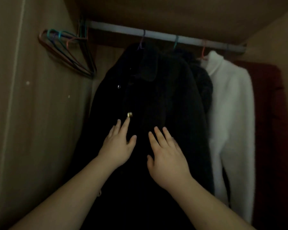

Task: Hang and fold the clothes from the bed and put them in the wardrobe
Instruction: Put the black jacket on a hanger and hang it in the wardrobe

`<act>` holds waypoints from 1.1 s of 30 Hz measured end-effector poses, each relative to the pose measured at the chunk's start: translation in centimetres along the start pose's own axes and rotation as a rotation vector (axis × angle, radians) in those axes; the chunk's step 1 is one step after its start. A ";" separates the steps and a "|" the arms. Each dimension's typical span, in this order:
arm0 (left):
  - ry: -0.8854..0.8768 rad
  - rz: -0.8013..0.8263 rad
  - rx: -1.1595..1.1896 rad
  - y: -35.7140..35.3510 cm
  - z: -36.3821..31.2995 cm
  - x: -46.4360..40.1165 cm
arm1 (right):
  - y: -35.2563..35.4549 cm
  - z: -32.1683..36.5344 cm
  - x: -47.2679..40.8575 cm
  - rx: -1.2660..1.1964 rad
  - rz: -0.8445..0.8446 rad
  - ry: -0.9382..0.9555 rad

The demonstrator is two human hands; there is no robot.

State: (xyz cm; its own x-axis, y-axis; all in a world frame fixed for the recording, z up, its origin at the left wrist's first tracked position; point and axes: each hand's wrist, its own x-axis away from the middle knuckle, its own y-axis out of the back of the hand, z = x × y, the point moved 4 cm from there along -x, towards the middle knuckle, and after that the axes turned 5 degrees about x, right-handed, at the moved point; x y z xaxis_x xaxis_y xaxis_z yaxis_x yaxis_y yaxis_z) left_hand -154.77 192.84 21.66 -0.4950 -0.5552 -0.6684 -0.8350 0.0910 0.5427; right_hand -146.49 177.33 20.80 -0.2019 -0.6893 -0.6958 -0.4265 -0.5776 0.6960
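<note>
A long black coat [156,100] hangs on a purple hanger [140,44] from the grey wardrobe rail [158,34]. A gold button [129,114] shines on its front. My left hand [117,145] lies flat against the coat, fingers straight, one fingertip just below the button. My right hand [166,155] rests open on the coat a little to the right. Behind the coat hangs another dark garment [204,87], and to the right a white turtleneck sweater [231,113] on an orange hanger [203,53].
A bunch of empty coloured hangers [68,53] hangs at the rail's left end against the wooden side wall [40,122]. A dark red garment [269,122] hangs at the far right. The wardrobe interior is dim.
</note>
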 end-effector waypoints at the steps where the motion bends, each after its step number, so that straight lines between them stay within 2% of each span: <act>1: 0.014 0.017 0.006 0.1 -0.3 2.0 | -0.6 0.1 2.0 -0.032 0.032 -0.005; 6: 0.050 0.084 -0.034 0.6 -1.7 12.6 | -4.2 0.1 12.3 -0.123 0.243 -0.053; 13: 0.119 0.344 -0.272 -1.2 -3.1 27.1 | -4.2 0.6 25.5 -0.243 0.472 -0.189; 19: 0.064 0.400 -0.395 0.1 -7.7 36.5 | 3.1 1.5 35.0 -0.241 0.399 -0.269; 24: -0.049 0.407 -0.392 1.9 -11.4 44.8 | 9.6 3.3 44.6 -0.153 0.439 -0.380; 28: -0.123 0.522 -0.342 2.4 -12.8 52.9 | 14.2 5.7 53.5 -0.069 0.479 -0.483; 33: -0.228 0.702 -0.252 0.6 -16.3 63.8 | 19.0 7.9 65.9 -0.007 0.635 -0.644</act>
State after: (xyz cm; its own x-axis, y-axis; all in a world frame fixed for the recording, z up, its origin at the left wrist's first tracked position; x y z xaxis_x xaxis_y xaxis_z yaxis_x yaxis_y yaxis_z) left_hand -182.91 144.01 -12.34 -0.9473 -0.2510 -0.1992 -0.2419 0.1524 0.9583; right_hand -174.85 124.33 -13.21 -0.8529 -0.5021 -0.1430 -0.0613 -0.1756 0.9826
